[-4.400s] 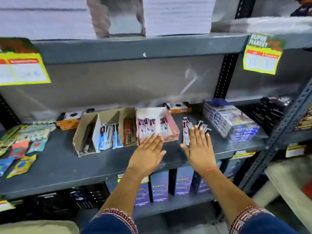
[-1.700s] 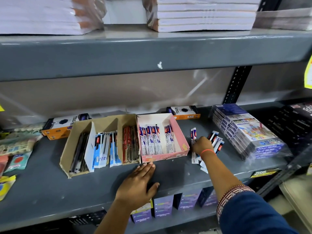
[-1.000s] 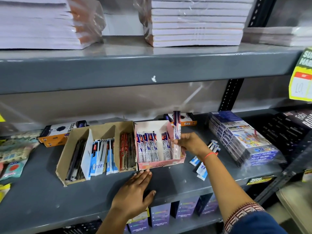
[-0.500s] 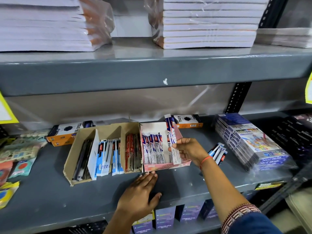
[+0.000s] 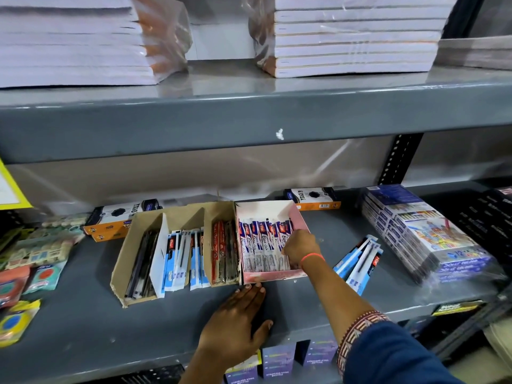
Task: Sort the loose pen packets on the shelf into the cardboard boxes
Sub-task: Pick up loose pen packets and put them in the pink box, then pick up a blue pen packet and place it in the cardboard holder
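Shelf (image 5: 83, 333) held brown box (image 5: 177, 217), pink box (image 5: 300, 217). Loose packets (image 5: 360, 259) lay right, near. Left hand (image 5: 235, 325) pressed flat, fingers together, bracing pink box. Right hand (image 5: 300, 246) curled inside box; pinch cannot be told. Packets best seated upright, label outward.

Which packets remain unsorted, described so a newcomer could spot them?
On the grey metal middle shelf, look right of the pink cardboard box, past the right hand. The loose blue-and-white pen packets lie there fanned on bare shelf, unlike the boxed ones.
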`<state>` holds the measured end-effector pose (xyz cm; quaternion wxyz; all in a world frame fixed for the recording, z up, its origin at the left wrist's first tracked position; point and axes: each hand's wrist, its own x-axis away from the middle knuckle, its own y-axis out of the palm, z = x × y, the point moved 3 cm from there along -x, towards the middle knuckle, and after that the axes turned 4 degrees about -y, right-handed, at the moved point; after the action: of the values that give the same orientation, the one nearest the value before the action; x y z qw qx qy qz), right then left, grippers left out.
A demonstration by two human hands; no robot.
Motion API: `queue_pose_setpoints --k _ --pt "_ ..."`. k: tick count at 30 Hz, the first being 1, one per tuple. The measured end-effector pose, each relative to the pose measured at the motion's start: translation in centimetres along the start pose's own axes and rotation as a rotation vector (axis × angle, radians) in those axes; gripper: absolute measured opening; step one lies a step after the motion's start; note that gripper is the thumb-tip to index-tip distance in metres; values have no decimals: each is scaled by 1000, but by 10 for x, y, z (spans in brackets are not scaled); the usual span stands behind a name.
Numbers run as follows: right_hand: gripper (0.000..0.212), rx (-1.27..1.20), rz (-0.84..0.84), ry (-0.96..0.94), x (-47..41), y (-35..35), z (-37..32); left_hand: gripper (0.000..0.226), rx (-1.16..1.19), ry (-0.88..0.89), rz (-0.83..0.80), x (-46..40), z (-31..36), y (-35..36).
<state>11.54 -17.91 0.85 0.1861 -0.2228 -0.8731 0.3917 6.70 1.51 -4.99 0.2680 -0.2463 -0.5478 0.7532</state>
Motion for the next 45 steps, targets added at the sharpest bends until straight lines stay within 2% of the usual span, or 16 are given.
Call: queue_pose_setpoints --k 3,6,11,13,15,17,21,25,28,30,31,34,36,38,41,45 --pt "24 171 36 -100 1 -2 -5 64 -4 16 9 -1 1 1" --pt "27 166 146 -129 7 -21 -5 63 1 22 21 -1 1 -1" --pt "25 35 370 41 22 -73 46 62 -8 28 -17 0 1 0" --pt "39 98 270 168 28 -82 75 62 -14 27 -24 -1 1 1" --pt "61 147 104 301 34 -81 98 62 -16 15 -23 -2 1 2" --pt "70 124 20 346 37 -77 111 63 -23 11 -26 -2 0 3" --pt "53 -84 95 377 35 -76 119 63 -14 4 -31 -2 -2 3" --pt "46 -190 186 369 33 -73 124 63 -1 0 -24 -2 -2 3" --pt "26 -291 223 363 32 -72 125 63 4 -7 -20 -1 -2 4" --pt "9 -475 309 358 35 -71 123 63 1 -3 -12 -1 -2 3" --pt "7 -592 365 358 37 -71 122 63 1 0 -8 -1 -2 3" --pt "34 -954 457 318 41 -69 119 63 2 2 -2 -1 -1 3" --pt "35 -1170 404 241 45 -68 106 62 -2 6 -3 -1 0 2" --pt "35 -1246 322 198 50 -67 89 62 -7 5 -6 -1 0 3" --pt "33 -1135 206 177 56 -61 67 62 -17 3 -3 -1 0 2" --pt "34 -918 97 16 62 -52 45 62 -24 1 -3 -1 1 1"
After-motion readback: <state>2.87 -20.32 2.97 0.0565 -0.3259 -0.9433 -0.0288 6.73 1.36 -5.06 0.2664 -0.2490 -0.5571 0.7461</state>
